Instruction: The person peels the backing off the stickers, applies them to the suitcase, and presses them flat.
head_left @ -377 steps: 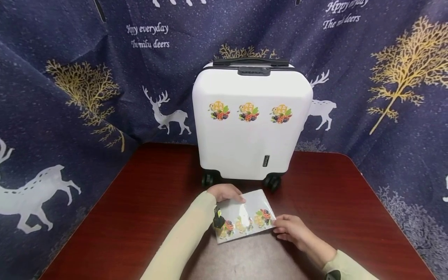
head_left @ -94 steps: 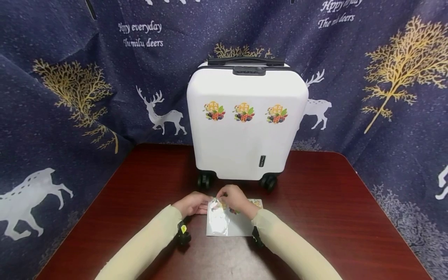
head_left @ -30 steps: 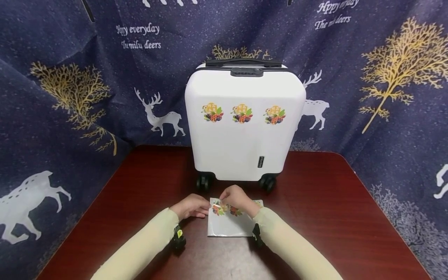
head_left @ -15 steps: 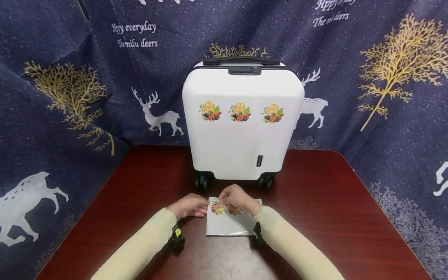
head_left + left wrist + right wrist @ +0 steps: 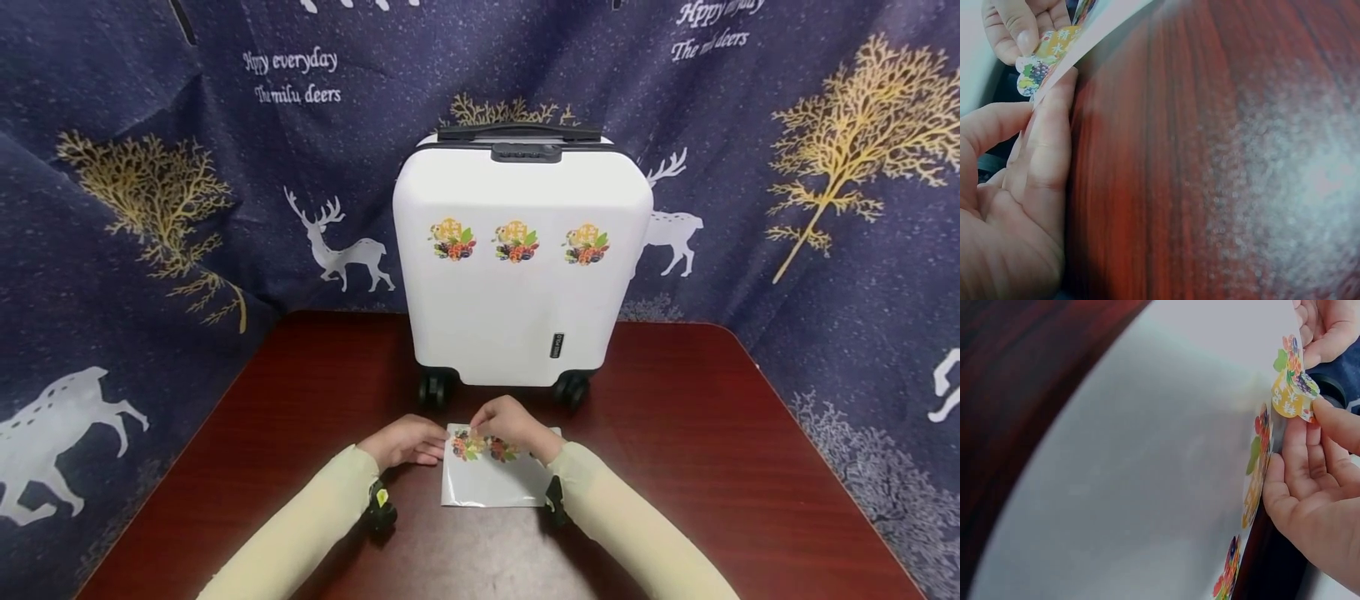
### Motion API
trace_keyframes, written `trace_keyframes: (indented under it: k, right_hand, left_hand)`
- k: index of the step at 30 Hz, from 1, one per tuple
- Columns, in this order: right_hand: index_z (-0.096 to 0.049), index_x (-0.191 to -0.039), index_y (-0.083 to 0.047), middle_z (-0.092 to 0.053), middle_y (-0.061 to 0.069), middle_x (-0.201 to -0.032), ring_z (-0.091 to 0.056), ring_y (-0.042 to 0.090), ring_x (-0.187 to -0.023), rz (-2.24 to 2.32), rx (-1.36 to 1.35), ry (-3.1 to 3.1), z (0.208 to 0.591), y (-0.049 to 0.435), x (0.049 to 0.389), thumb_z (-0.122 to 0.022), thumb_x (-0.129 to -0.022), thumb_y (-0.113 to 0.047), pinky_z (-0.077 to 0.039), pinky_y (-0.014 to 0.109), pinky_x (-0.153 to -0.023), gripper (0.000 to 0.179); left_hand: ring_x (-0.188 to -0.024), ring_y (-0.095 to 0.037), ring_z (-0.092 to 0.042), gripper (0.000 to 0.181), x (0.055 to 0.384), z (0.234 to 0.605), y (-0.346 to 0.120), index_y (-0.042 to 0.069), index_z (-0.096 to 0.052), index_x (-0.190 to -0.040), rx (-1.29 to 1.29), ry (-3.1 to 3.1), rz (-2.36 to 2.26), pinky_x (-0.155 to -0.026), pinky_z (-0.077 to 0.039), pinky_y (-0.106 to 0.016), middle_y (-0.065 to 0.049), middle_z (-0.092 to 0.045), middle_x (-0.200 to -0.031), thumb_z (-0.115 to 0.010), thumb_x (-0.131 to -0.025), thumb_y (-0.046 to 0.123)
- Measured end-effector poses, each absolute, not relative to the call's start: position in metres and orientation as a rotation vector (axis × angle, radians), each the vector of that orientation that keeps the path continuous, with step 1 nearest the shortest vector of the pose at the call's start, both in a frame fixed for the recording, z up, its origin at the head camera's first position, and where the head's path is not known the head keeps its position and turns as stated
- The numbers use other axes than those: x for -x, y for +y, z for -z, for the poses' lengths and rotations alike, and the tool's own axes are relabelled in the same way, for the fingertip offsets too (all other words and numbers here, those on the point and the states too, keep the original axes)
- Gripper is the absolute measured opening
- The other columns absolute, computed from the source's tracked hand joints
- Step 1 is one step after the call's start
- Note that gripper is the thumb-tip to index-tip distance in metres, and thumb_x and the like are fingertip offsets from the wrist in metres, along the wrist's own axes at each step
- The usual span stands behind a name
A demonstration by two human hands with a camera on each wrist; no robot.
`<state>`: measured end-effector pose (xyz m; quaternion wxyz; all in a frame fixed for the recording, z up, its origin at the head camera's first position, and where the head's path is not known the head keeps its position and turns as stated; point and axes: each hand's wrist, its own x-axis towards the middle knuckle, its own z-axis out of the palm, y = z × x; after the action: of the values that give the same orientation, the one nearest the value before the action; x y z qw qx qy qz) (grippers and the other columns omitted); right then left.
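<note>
A white sticker sheet lies on the table, its row of fruit stickers along the far edge. My left hand is at the sheet's far left corner; in the left wrist view its thumb and fingers pinch that corner. My right hand reaches over the sheet and pinches the leftmost fruit sticker between thumb and finger. In the right wrist view that sticker curls up off the sheet on one side, its other side still joined. Two more stickers show beside it, partly hidden by my right hand in the head view.
Behind the sheet a white suitcase stands upright on black wheels. Three fruit stickers sit in a row across its upper front. The dark red table ends against a blue printed cloth.
Since the oldest frame, the sheet has been turned so its stickers face the suitcase, and laid flat. My right hand has moved from its right edge to the leftmost sticker. Lately both hands barely shift.
</note>
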<state>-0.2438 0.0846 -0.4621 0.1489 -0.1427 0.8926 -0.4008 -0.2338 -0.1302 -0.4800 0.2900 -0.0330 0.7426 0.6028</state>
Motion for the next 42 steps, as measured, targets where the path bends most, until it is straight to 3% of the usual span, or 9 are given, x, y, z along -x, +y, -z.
trace_keyframes:
  k: [23, 31, 42]
  right_hand:
    - [-0.077, -0.094, -0.003, -0.077, 0.006, -0.09, -0.059, 0.009, -0.075, 1.197, 0.403, 2.523, 0.4614, 0.0892, 0.2451, -0.073, -0.092, -0.009, -0.051, 0.023, -0.071, 0.008]
    - [-0.076, -0.094, -0.002, -0.075, 0.007, -0.09, -0.058, 0.011, -0.075, 1.213, 0.383, 2.52, 0.4606, 0.0884, 0.2444, -0.073, -0.092, -0.009, -0.049, 0.023, -0.069, 0.008]
    - [-0.074, -0.092, 0.0, -0.073, 0.008, -0.087, -0.056, 0.01, -0.071, 1.233, 0.378, 2.512, 0.4617, 0.0899, 0.2459, -0.075, -0.091, -0.008, -0.048, 0.021, -0.065, 0.008]
  left_hand:
    - [-0.082, -0.013, -0.071, 0.029, 0.2356, 0.4813, -0.1299, -0.01, -0.066, -0.113, 0.045, 1.991, -1.587, -0.073, -0.062, -0.024, -0.008, -0.075, -0.095, -0.062, -0.095, 0.011]
    - [-0.084, -0.012, -0.071, 0.02, 0.2398, 0.483, -0.1351, -0.003, -0.071, -0.103, -0.006, 1.965, -1.548, -0.074, -0.061, -0.024, -0.003, -0.075, -0.09, -0.065, -0.092, 0.013]
    - [-0.08, -0.012, -0.07, 0.018, 0.2393, 0.4819, -0.1339, -0.004, -0.069, -0.103, 0.026, 1.945, -1.572, -0.073, -0.061, -0.024, -0.003, -0.073, -0.087, -0.064, -0.093, 0.011]
